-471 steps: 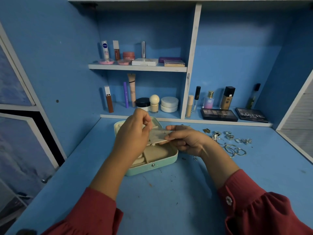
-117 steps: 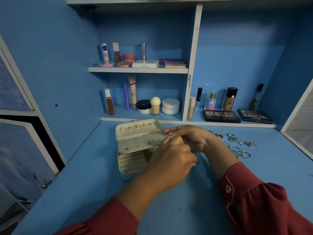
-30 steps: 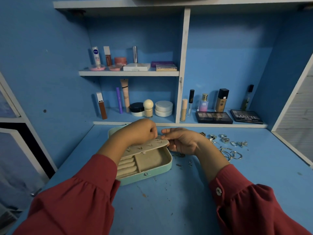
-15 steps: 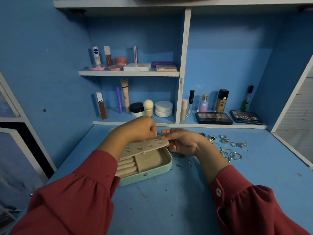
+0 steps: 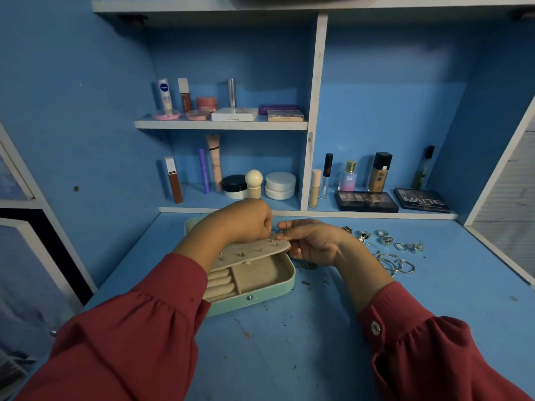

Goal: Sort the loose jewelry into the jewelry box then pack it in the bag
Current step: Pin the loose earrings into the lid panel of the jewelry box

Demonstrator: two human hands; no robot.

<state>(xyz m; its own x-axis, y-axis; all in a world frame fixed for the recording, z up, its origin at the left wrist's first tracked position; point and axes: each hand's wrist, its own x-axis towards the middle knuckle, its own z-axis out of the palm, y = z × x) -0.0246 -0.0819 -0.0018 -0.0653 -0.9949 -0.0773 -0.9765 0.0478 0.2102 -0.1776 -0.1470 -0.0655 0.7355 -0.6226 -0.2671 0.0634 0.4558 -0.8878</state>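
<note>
**Small studs, a tilted panel, and a pile still waiting**

The left hand (image 5: pixel 243 219) hovers curled over the far end of the beige earring panel (image 5: pixel 254 250), fingertips pinched together as if on a stud too small to make out. A slip here would likely drop it into the box or onto the bench (image 5: pixel 289 342), where tiny bits (image 5: pixel 314 280) already lie scattered.

The mint jewelry box (image 5: pixel 260 296) sits open. The panel carries several studs and lies slanted over the tray; ring rolls (image 5: pixel 221 283) and a square compartment (image 5: pixel 254 274) below look empty.

The right hand (image 5: pixel 314 241) pinches the panel's right edge, steadying it. If it lets go, the panel could tip.

Right of it, loose rings and hoops (image 5: pixel 390 250) lie unsorted. No bag is in view.
</note>
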